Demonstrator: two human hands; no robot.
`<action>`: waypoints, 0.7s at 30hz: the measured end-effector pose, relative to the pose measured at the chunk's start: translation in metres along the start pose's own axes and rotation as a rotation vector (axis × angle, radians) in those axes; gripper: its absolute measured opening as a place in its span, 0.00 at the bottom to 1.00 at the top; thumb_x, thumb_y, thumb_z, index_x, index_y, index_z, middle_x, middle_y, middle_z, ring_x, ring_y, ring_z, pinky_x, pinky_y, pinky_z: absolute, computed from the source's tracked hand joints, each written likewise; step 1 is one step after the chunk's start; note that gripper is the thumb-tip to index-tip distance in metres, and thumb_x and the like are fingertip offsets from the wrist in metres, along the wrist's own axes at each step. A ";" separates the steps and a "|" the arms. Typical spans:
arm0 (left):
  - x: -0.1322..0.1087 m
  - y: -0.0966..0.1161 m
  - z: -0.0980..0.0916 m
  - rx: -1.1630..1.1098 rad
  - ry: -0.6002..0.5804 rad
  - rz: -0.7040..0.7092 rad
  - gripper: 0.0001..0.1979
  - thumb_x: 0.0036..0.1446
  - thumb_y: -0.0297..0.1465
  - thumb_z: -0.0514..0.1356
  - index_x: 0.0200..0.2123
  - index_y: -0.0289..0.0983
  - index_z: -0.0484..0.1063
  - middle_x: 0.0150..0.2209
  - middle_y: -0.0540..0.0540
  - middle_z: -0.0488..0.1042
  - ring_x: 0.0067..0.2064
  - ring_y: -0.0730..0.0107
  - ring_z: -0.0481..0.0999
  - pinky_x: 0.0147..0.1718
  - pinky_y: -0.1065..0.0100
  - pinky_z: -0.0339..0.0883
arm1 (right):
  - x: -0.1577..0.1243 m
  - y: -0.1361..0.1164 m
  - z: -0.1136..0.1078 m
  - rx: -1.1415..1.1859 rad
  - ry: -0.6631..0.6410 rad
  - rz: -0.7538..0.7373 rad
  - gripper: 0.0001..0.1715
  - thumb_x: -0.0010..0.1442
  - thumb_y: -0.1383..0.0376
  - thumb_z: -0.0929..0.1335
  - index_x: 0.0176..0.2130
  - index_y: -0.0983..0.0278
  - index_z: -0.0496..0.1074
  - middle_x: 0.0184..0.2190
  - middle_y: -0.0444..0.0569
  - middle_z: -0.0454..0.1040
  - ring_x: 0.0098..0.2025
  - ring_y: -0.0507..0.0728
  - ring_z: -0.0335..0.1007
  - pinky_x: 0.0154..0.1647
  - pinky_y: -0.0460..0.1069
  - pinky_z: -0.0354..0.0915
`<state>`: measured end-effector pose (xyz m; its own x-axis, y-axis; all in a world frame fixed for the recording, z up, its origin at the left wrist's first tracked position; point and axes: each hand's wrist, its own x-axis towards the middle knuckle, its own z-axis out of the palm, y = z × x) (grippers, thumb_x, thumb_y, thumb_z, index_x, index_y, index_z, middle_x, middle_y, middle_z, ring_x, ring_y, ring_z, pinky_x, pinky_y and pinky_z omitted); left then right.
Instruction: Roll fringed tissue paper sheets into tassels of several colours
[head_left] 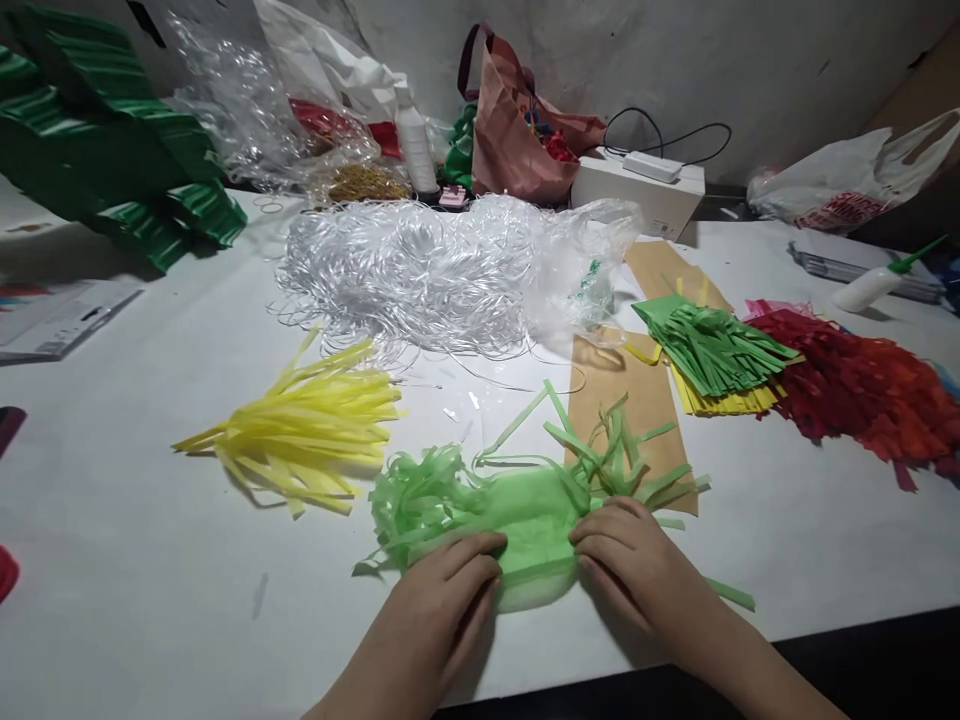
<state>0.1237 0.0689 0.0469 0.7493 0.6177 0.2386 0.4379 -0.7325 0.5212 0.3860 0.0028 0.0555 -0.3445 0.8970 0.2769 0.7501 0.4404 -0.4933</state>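
Green paper (534,510) with loose, curling fringes

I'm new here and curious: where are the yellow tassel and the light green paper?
Yellow tassel (322,420): head view, middle of its strips.
Light green paper (532,515): head view, its uncut middle.

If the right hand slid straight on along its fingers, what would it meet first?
The right hand touches the light green fringed paper; across its flat middle, it would probably meet the left hand first, though depth is unclear.
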 end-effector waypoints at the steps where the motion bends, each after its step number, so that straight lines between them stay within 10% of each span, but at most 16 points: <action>1: 0.002 0.000 0.000 -0.003 0.006 -0.013 0.11 0.65 0.25 0.52 0.40 0.40 0.74 0.48 0.41 0.82 0.46 0.60 0.82 0.41 0.65 0.79 | 0.001 -0.001 -0.002 0.011 -0.019 0.033 0.12 0.71 0.70 0.61 0.40 0.62 0.72 0.38 0.48 0.79 0.41 0.55 0.75 0.52 0.56 0.66; 12: 0.011 0.000 0.001 0.026 0.080 0.023 0.11 0.65 0.26 0.51 0.40 0.40 0.73 0.43 0.42 0.84 0.42 0.61 0.84 0.37 0.65 0.80 | 0.013 -0.002 0.033 -0.599 0.186 0.219 0.22 0.73 0.55 0.60 0.55 0.66 0.72 0.50 0.60 0.78 0.42 0.64 0.71 0.41 0.56 0.61; 15: 0.011 0.000 0.000 0.004 0.089 0.012 0.11 0.65 0.26 0.51 0.39 0.41 0.73 0.42 0.44 0.84 0.41 0.62 0.84 0.36 0.66 0.79 | -0.006 0.020 0.013 -0.732 0.255 0.351 0.20 0.73 0.57 0.59 0.50 0.64 0.74 0.39 0.58 0.80 0.37 0.64 0.70 0.37 0.56 0.60; 21: 0.012 -0.002 0.002 -0.004 0.107 -0.010 0.10 0.66 0.28 0.52 0.39 0.41 0.74 0.42 0.45 0.84 0.40 0.62 0.84 0.36 0.65 0.79 | -0.038 0.034 -0.038 -0.884 0.533 0.556 0.18 0.70 0.65 0.62 0.55 0.67 0.71 0.54 0.66 0.75 0.45 0.69 0.73 0.46 0.65 0.65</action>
<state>0.1324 0.0768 0.0474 0.6876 0.6523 0.3191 0.4429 -0.7249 0.5276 0.4457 -0.0181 0.0595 0.2771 0.7362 0.6174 0.9265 -0.3749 0.0313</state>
